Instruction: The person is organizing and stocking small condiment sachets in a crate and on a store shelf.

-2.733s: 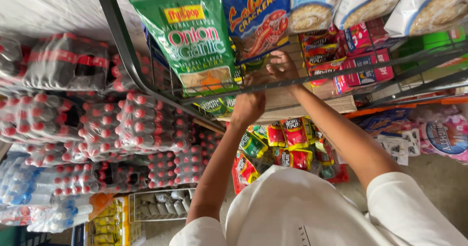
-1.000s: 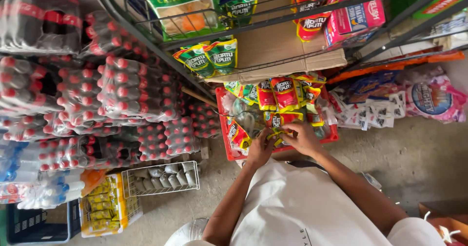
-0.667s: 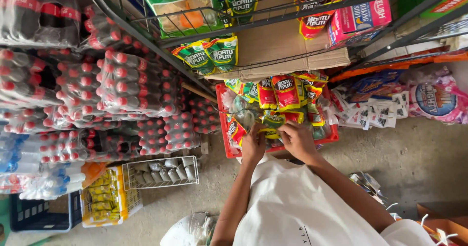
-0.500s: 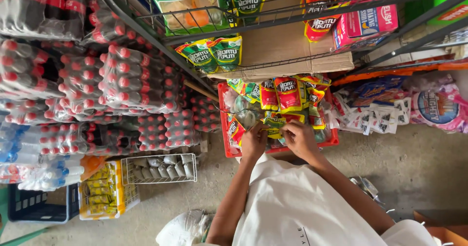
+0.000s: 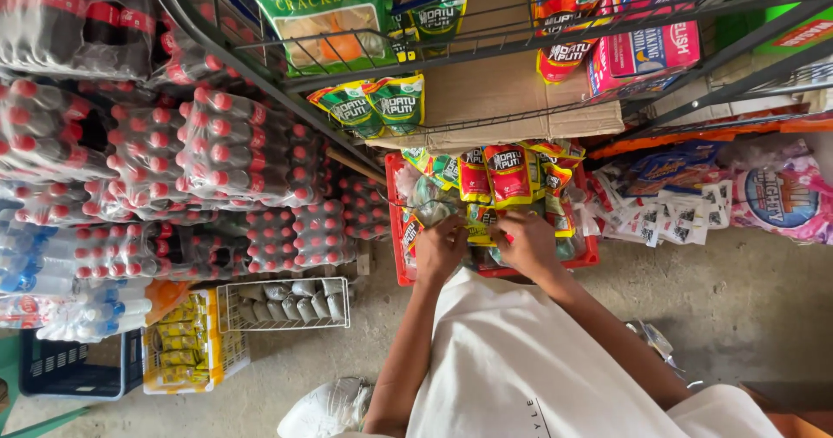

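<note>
So compared with a couple seconds back, when both arms were stretched up at the wire rack [image 5: 486,43] overhead, the hands have dropped right down into the red crate [image 5: 401,256] on the floor under that rack, and in the last second they've barely shifted, just settled a bit deeper into the pile. The left hand [image 5: 440,249] sits at the crate's left side, fingers curled down over a clear-ish bag, though I can't tell if it's really gripping it or just pressing on it. The right hand [image 5: 528,243] is just beside it toward the crate's middle, fingers bent and looking pinched onto a small yellow-and-red snack packet [image 5: 482,219], which lies on top of the heap inside the crate. Red sachets [image 5: 508,171] stand along the crate's back edge, right behind the hands. Left of the crate are shrink-wrapped bottle packs [image 5: 226,156], well apart from both hands. My read is the reaching-up part is over and the work is now sorting through the crate's packets.
</note>
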